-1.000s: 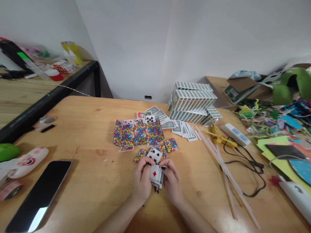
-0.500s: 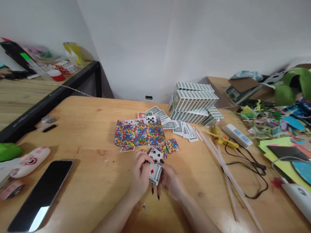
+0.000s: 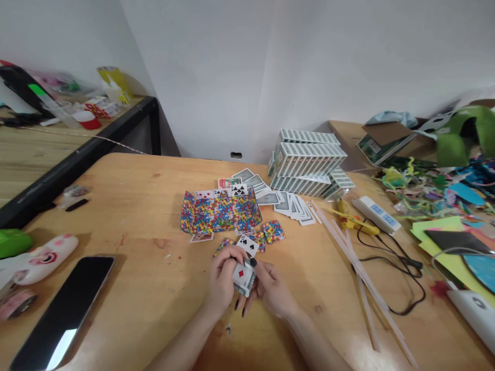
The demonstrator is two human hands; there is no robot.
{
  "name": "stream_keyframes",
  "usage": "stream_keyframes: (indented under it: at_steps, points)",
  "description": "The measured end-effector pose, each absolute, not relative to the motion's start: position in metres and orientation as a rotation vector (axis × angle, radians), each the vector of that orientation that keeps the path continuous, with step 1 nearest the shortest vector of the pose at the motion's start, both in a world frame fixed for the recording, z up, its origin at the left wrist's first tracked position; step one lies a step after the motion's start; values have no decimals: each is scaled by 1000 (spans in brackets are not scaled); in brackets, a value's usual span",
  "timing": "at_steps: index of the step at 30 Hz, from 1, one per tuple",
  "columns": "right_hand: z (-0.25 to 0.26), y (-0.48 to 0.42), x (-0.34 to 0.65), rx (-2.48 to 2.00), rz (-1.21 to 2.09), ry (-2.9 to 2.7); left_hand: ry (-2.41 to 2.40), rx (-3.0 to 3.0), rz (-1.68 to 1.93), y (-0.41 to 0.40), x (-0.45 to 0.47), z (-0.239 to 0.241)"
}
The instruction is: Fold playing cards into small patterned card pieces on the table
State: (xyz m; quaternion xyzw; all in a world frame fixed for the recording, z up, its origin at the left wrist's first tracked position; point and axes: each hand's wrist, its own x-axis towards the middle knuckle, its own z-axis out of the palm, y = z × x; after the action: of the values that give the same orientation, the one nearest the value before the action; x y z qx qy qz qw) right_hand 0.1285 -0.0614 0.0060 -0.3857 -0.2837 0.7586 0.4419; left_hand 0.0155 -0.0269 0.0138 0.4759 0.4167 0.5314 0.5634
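Observation:
Both my hands hold a small folded piece made of playing cards (image 3: 243, 276), a red diamond showing on its face. My left hand (image 3: 222, 281) wraps its left side, fingers curled over the top. My right hand (image 3: 271, 288) grips the right side, thumb pressed at the top edge. Just beyond my hands a spade card (image 3: 248, 244) lies among small colourful folded squares (image 3: 273, 231). Further back stands a low open box of cards (image 3: 219, 212) covered in a colourful pattern.
Stacked green card packs (image 3: 309, 157) and loose cards (image 3: 292, 204) lie behind. Clear glue sticks (image 3: 358, 268), a yellow glue gun (image 3: 350, 221), a power strip (image 3: 378, 214) and its black cable are at right. A phone (image 3: 64, 310) and pink-white toy (image 3: 40, 257) sit at left.
My hands turned the folded card piece and tilted it; the right hand slid lower around it, the left thumb moved over its top. The other things stayed put.

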Motion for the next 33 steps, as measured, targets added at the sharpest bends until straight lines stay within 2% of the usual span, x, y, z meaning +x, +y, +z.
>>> stream_keyframes:
  at_steps: [5,10,14,21,33]
  points:
    - [14,-61,133,-1038,1764,-919,1026,944,1099,-22,16,17]
    - [18,-62,137,-1219,1488,-1142,1032,871,879,-25,24,15]
    - [16,-62,139,-1335,1267,-1325,1102,898,913,-29,28,10]
    - [17,-62,143,-1423,1085,-1503,1107,994,990,-26,25,6]
    - [15,-66,144,-1352,937,-1624,905,514,947,-21,26,11]
